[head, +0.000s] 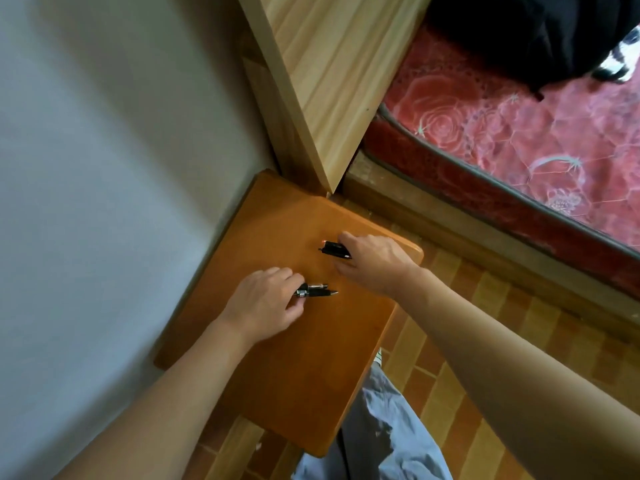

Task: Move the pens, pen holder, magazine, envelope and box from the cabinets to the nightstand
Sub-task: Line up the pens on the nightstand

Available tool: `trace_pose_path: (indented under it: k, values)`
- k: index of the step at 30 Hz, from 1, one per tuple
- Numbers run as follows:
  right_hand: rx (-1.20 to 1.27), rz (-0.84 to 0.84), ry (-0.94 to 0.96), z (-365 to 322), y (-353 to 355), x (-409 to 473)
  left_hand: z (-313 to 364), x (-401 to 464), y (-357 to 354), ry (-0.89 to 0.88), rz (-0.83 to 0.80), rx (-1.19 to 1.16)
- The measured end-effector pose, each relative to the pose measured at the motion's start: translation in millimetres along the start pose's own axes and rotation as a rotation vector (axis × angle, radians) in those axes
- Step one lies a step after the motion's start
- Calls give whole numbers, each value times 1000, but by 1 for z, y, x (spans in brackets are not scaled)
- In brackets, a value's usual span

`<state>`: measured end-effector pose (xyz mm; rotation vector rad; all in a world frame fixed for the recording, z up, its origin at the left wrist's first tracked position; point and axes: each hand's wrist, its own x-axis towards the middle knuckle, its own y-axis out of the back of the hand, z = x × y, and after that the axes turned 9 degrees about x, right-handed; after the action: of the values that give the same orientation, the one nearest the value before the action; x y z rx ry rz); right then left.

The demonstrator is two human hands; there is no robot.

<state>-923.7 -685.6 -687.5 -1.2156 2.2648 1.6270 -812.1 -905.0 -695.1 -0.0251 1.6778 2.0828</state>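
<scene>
We see both hands low over the orange-brown nightstand [277, 358], the left hand [265, 306] pinching black pens [317, 291] whose tips jut out past its grip. Just beyond that grip, the right hand [372, 263] curls round more dark pens [333, 249]. A red mattress [519, 133] lies well beyond the right hand.

Pale wooden headboard [332, 81] stands against grey wall [104, 168]. Red floral mattress [519, 133] carries black cloth [519, 32]. Tan brick-pattern floor [450, 341] below. Blue-grey trouser leg [388, 427] at bottom edge.
</scene>
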Motion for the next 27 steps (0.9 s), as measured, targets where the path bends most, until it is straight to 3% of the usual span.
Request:
trace_pose_path:
  k: [9,14,27]
  values:
    - [109,1,38,24,-27,8,3,29,-20,-36,-25,61]
    - [88,84,77,38,-33,1,13,43,-27,-70,-4,103]
    - [124,150,18,68,-38,-29,14,40,-37,70,29,94]
